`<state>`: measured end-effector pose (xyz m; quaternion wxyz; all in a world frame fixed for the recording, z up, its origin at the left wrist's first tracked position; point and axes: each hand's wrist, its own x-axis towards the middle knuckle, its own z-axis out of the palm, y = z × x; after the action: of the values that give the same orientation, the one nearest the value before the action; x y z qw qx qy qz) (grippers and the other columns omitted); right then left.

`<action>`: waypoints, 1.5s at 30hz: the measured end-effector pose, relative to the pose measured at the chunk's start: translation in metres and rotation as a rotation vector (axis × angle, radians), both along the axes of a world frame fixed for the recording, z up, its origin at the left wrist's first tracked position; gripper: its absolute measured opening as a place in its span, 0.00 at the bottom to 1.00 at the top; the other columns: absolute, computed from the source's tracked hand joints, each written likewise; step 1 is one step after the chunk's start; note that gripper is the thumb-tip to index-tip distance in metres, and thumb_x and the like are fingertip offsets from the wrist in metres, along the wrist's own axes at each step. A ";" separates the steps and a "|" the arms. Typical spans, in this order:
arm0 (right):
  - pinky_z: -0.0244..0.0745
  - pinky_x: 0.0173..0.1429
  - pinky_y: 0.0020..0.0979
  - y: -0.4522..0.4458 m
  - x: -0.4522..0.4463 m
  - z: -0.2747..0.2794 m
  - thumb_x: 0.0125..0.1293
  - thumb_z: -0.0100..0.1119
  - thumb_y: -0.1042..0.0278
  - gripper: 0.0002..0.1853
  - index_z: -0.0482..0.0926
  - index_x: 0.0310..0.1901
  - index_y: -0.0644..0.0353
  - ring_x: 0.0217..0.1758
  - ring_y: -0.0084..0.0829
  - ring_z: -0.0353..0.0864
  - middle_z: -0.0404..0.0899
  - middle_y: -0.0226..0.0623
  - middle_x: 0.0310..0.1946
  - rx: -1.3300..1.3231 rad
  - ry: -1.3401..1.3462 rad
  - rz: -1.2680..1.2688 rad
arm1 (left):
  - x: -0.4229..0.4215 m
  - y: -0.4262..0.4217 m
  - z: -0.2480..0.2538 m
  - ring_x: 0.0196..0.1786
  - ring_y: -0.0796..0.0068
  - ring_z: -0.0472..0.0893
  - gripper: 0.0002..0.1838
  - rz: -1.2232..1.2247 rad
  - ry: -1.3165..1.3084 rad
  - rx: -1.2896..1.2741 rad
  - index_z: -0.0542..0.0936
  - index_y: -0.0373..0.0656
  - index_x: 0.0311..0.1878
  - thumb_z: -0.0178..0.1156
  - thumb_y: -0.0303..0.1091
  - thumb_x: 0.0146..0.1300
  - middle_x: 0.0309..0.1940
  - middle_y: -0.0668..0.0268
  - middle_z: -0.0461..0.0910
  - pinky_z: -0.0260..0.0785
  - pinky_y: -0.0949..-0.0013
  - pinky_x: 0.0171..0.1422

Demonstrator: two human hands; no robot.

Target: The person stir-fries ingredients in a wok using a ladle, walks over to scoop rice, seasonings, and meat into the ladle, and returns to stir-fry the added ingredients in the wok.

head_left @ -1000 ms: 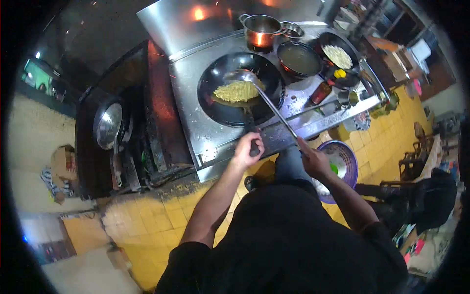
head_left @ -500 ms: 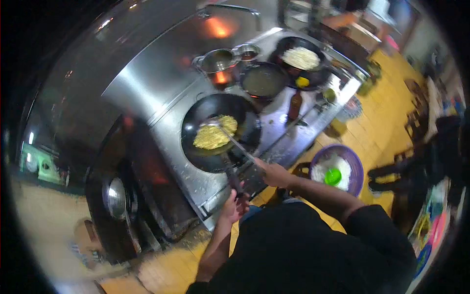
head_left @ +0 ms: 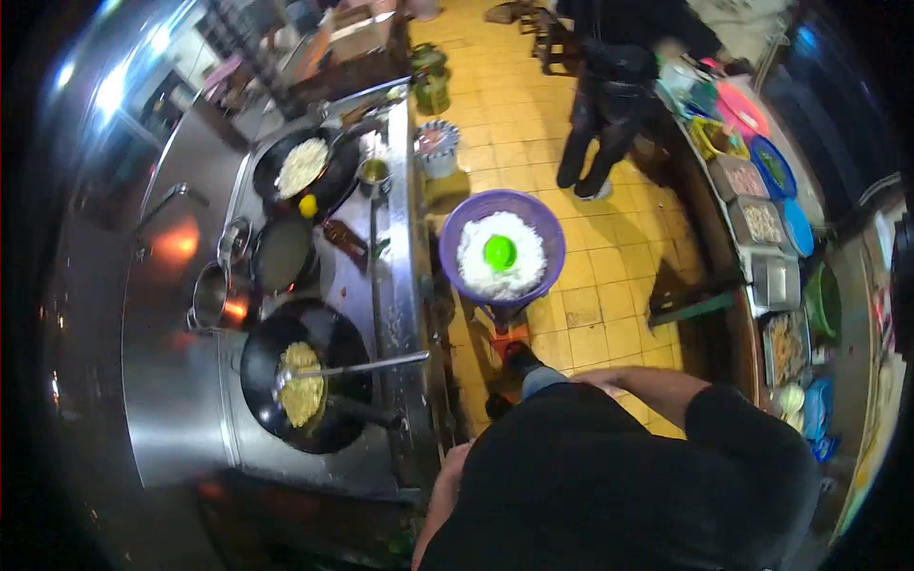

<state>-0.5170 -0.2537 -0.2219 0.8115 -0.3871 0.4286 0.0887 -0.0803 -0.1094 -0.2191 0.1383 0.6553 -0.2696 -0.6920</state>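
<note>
A black wok (head_left: pixel 328 328) sits on the stove at left with a patch of yellow cooked food (head_left: pixel 303 404) in it. A metal ladle (head_left: pixel 376 365) rests in the wok, its bowl on the food and its long handle crossing the rim. No hand is on the ladle or the wok handle (head_left: pixel 367 411). My left hand (head_left: pixel 457 462) hangs low by the stove's front edge, its fingers mostly hidden. Against my body at the thigh is my right hand (head_left: pixel 598 378), whose fingers are tucked out of sight by the black shirt.
A purple tub (head_left: pixel 452 243) of white rice holding a green bowl (head_left: pixel 500 252) stands in front of me. Further along the stove are a second pan of pale food (head_left: pixel 303 167), a dark pan (head_left: pixel 284 252) and a pot (head_left: pixel 211 293). Ingredient trays (head_left: pixel 776 281) line the right; a person (head_left: pixel 609 105) stands ahead.
My right hand has let go of the ladle and dropped to my side. My left hand has left the wok handle. The view has turned right, toward the tub and trays.
</note>
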 end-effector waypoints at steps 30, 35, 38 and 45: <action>0.77 0.59 0.40 -0.244 -0.421 0.028 0.59 0.65 0.49 0.27 0.82 0.55 0.57 0.55 0.45 0.83 0.84 0.50 0.49 -0.563 0.579 0.010 | -0.413 -0.418 0.029 0.42 0.60 0.86 0.21 -0.355 -0.281 -0.594 0.84 0.38 0.49 0.58 0.49 0.69 0.38 0.53 0.86 0.75 0.59 0.50; 0.78 0.54 0.37 -0.367 -0.400 0.011 0.64 0.64 0.54 0.27 0.77 0.62 0.57 0.50 0.39 0.84 0.84 0.47 0.50 -0.503 0.314 -0.056 | -0.428 -0.501 0.037 0.49 0.60 0.86 0.24 -0.380 -0.231 -0.520 0.83 0.39 0.53 0.57 0.51 0.70 0.45 0.54 0.86 0.76 0.61 0.54; 0.78 0.54 0.37 -0.439 -0.402 0.009 0.68 0.60 0.55 0.24 0.77 0.61 0.56 0.49 0.39 0.84 0.84 0.45 0.49 -0.612 0.368 -0.038 | -0.428 -0.582 0.032 0.51 0.59 0.85 0.24 -0.536 -0.242 -0.517 0.84 0.42 0.54 0.58 0.52 0.68 0.47 0.55 0.86 0.76 0.61 0.56; 0.78 0.56 0.38 -0.531 -0.442 0.030 0.71 0.55 0.50 0.23 0.78 0.61 0.54 0.48 0.38 0.84 0.83 0.40 0.52 -0.311 0.802 0.008 | -0.401 -0.806 0.023 0.48 0.63 0.86 0.21 -0.526 -0.157 -0.605 0.84 0.40 0.48 0.66 0.49 0.64 0.43 0.56 0.87 0.77 0.63 0.54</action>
<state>-0.9590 -0.7847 -0.1921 0.5125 -0.4414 0.7167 0.1698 -0.4814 -0.9158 -0.1966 0.1223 0.5446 -0.6291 -0.5410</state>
